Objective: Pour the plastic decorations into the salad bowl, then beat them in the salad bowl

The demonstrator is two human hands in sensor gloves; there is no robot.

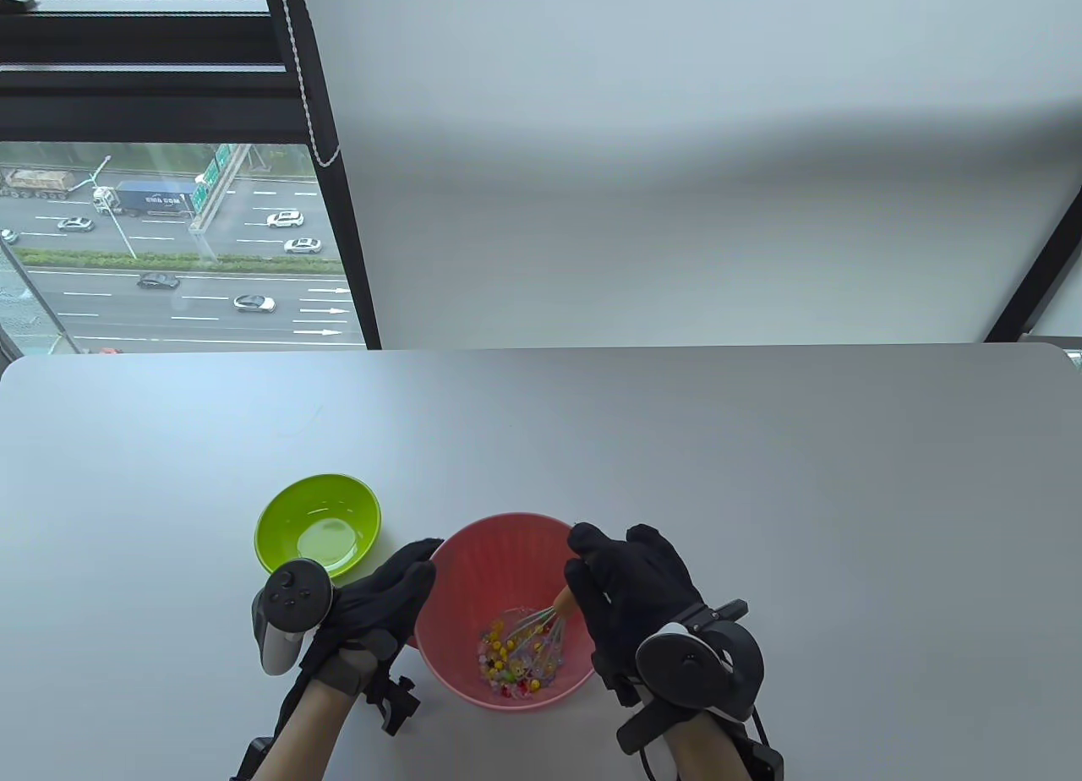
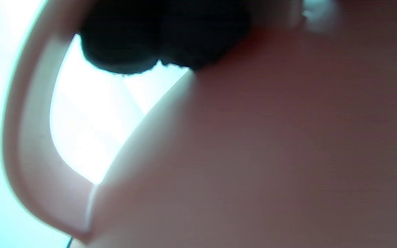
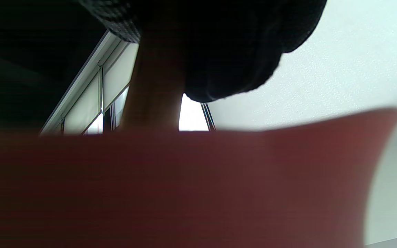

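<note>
Pink plastic, thin-walled and round, the salad bowl (image 1: pixel 507 612) sits near the front edge of the pale grey worktop (image 1: pixel 761 494) and serves as the landmark for everything else. Inside it, heaped against its near wall, lie the small plastic decorations (image 1: pixel 507 658) in yellow, red and clear, so the pouring part looks done and beating is the step in hand. Among them rests the head of a whisk with pastel-coloured wires (image 1: pixel 541 633), its orange-tan handle rising toward the bowl's right rim. The right hand (image 1: pixel 634 595) has its grip wrapped round that handle from above; the right wrist view shows the handle running up into the curled glove. The left hand (image 1: pixel 385 599) lies against the bowl's left outer wall, fingers fairly straight along the rim, steadying it rather than clasping it. Just left of and beyond the pink bowl stands a lime-green plastic bowl (image 1: pixel 319 523), upright and seemingly emptied. I judge the pink bowl light and smooth-bottomed, likely to skate on this slick surface under brisk strokes, so bracing at the rim is sensible. The beads look hard, light and bouncy; gentle strokes should keep them from hopping out.
</note>
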